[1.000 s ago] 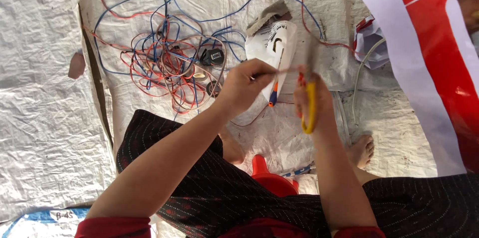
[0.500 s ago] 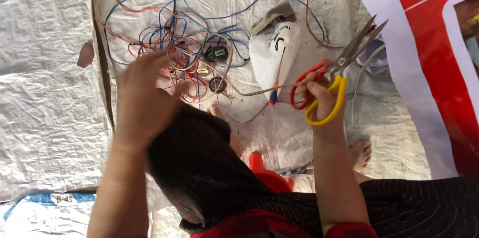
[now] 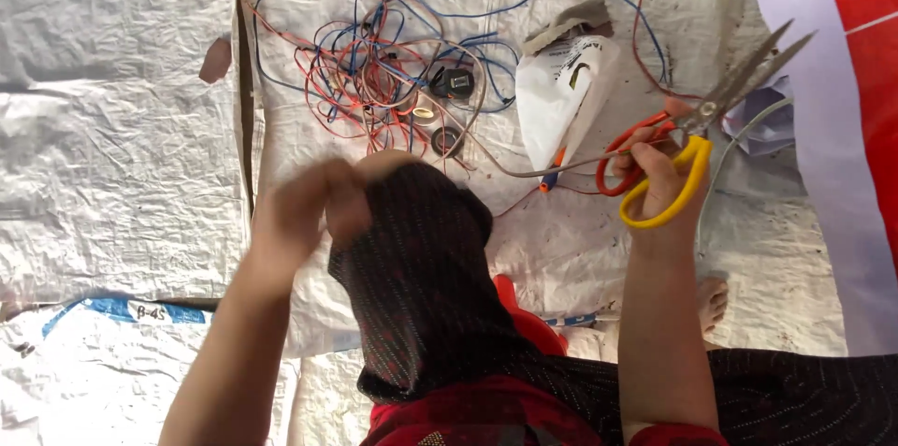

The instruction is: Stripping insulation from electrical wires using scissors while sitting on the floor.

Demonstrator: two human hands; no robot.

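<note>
**Scissors raised in one hand, dark cloth gathered in the other, wires spread on the floor**

The right hand point(image 3: 659, 179) holds a pair of scissors point(image 3: 697, 133) with one orange and one yellow loop; fingers pass through the loops and are curled around them, so the grip is firm. The steel blades point up and away to the right and stand slightly parted, lifted clear of the floor covering rather than set against anything. A thin pale wire point(image 3: 524, 168) runs from the right hand leftward toward the heap; whether the fingers pinch it or it merely passes beside them I cannot tell.

The left hand point(image 3: 304, 212) is blurred. It sits against the upper edge of a bunched dark dotted cloth point(image 3: 416, 268), apparently part of the person's clothing, with the fingers bent over the fabric as if pulling it; how tightly it is closed cannot be made out.

Beyond the cloth lies a tangle of red and blue wires point(image 3: 365, 72), loosely heaped within reach in front of the person, on a white woven floor sheet point(image 3: 112, 128). Small round black parts point(image 3: 456, 83) rest at the heap's right edge. Just beside them stands a white plastic bag point(image 3: 561, 95), and an orange-and-blue tool tip point(image 3: 550, 175) lies near its lower end. A bare foot point(image 3: 713, 301) shows below the right forearm, so the person sits on the floor.
</note>
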